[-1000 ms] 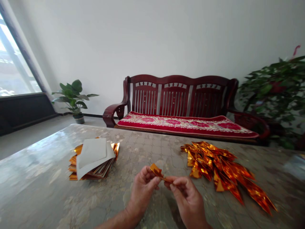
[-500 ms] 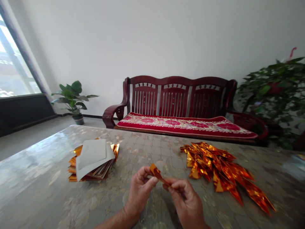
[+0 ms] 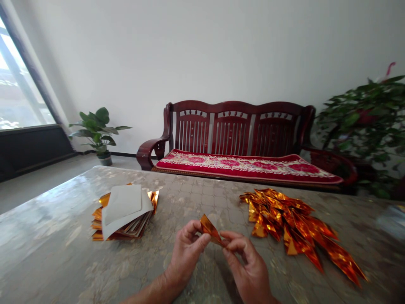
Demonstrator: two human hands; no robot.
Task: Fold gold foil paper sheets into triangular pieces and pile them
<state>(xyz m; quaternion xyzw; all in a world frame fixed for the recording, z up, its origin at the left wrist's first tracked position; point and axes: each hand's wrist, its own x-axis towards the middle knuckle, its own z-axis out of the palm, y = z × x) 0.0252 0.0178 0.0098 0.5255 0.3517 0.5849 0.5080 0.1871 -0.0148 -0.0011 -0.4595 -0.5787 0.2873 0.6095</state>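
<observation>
A folded piece of shiny orange-gold foil paper (image 3: 210,228) is held between my two hands, above the near part of the table. My left hand (image 3: 189,249) pinches its left side between thumb and fingers. At its lower right end, the fingertips and thumb of my right hand (image 3: 246,261) are closed on the same piece. To the right lies a heap of folded gold foil pieces (image 3: 292,221), pointed and overlapping. Over on the left sits a stack of foil sheets (image 3: 126,213), its top sheets showing their pale backs.
The table (image 3: 177,194) has a patterned, glossy cover. Beyond it stands a dark red wooden bench (image 3: 228,135) with a red floral cushion (image 3: 247,166). Potted plants stand at left (image 3: 98,131) and right (image 3: 370,122). Clear plastic (image 3: 392,221) lies at the right edge.
The foil piece has turned and looks wider, with more of its shiny face showing. My right index finger has lifted slightly. Both hands stay in nearly the same place.
</observation>
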